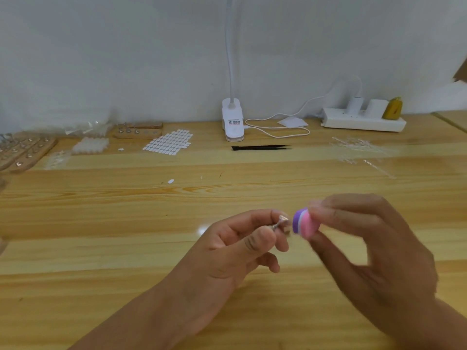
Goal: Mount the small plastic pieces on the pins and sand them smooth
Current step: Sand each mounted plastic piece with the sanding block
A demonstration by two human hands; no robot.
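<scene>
Left hand (pixel 235 248) pinching a small metal pin (pixel 279 222) between thumb and curled forefinger, head of the pin pointing right; right hand (pixel 366 248), blurred, fingers closed round a pink, white and purple sanding block (pixel 303 223) whose purple face sits just beside the pin head. Whether block and head are touching cannot be told, and the plastic piece on the head is too small and blurred to make out. Both hands are raised above the wooden table (pixel 126 210). The step in hand is judged to be sanding. To do it well, keep the pin steady with the pinch low on the shank so that the head stays exposed, and draw the block across it in light, short strokes, turning the pin a little between passes so that every edge is reached. Heavy pressure could push the piece off its mount. At the back of the table lie a sheet of white pieces (pixel 168 142), one loose white piece (pixel 171 181), wooden pin holders (pixel 137 131), black tweezers (pixel 260 147), a clamp lamp (pixel 233 122) and a power strip (pixel 364 121)
</scene>
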